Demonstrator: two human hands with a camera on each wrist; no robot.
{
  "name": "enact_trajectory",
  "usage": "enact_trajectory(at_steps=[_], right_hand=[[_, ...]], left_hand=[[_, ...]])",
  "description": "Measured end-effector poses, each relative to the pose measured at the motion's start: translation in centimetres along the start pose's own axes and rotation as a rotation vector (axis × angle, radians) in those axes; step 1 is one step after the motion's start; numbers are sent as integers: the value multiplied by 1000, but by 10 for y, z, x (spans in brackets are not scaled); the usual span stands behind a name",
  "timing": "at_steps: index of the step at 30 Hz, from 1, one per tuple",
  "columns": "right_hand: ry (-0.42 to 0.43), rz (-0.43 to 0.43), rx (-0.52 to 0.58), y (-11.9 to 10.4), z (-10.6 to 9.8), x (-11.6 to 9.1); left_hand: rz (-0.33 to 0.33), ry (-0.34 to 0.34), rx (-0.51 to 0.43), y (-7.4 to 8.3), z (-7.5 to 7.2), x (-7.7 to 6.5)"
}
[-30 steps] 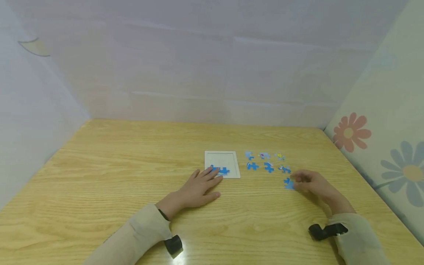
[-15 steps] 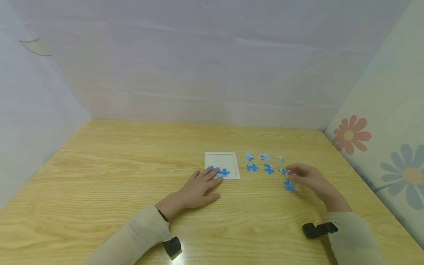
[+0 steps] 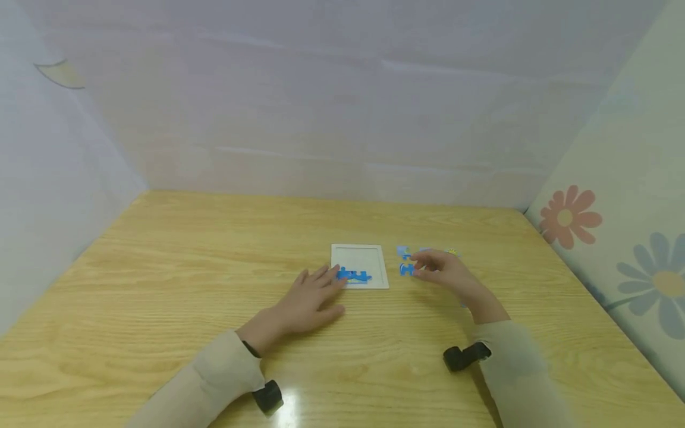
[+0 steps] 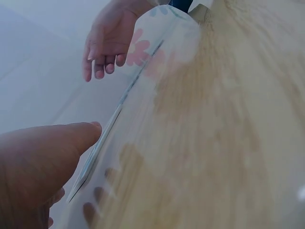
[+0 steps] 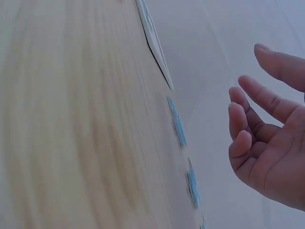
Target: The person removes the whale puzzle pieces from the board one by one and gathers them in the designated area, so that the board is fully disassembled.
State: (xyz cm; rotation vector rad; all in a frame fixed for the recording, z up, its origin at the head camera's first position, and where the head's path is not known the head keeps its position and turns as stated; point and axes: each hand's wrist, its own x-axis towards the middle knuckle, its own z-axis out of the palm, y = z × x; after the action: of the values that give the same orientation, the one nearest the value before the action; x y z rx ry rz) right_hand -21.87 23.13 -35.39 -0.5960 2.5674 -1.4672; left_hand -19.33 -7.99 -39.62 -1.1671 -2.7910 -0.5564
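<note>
My left hand point(image 3: 307, 303) lies flat with straight fingers at the near left corner of a white puzzle tray point(image 3: 385, 270). Its fingertips reach over the blue joined puzzle pieces point(image 3: 360, 277) along the tray's lower edge. Right of the tray, my right hand point(image 3: 449, 274) hovers over the loose pieces, fingertips close to a blue puzzle piece point(image 3: 405, 269). In the right wrist view that hand point(image 5: 276, 129) has loosely bent fingers, thumb apart, nothing between them. Two pieces, one a nearer blue piece point(image 5: 176, 123), lie below it on the table. Several loose pieces are hidden behind the hand.
A light blue piece point(image 3: 402, 251) and a piece with a yellow sun-like figure point(image 3: 452, 251) lie in the back row. The wooden table point(image 3: 241, 238) reaches a pale cloth wall point(image 3: 299, 119) at the back; a flowered panel point(image 3: 631, 226) stands at the right.
My right hand has moved left from the rightmost pieces to those nearer the tray, holding nothing. The left hand has drawn back slightly left, uncovering more of the pieces in the tray.
</note>
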Motion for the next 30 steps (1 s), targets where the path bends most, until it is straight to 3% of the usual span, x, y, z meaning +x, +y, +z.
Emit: enact_trajectory(at_steps=[6, 12, 24, 30], right_hand=[[36, -11, 27, -7, 20, 19], [18, 4, 37, -7, 38, 34], [-41, 7, -103, -3, 66, 43], [-10, 9, -137, -2, 74, 43]], left_hand=[[-23, -7, 5, -2, -3, -3], [-29, -7, 10, -4, -1, -6], [-28, -24, 45, -9, 8, -5], [-24, -30, 55, -10, 8, -5]])
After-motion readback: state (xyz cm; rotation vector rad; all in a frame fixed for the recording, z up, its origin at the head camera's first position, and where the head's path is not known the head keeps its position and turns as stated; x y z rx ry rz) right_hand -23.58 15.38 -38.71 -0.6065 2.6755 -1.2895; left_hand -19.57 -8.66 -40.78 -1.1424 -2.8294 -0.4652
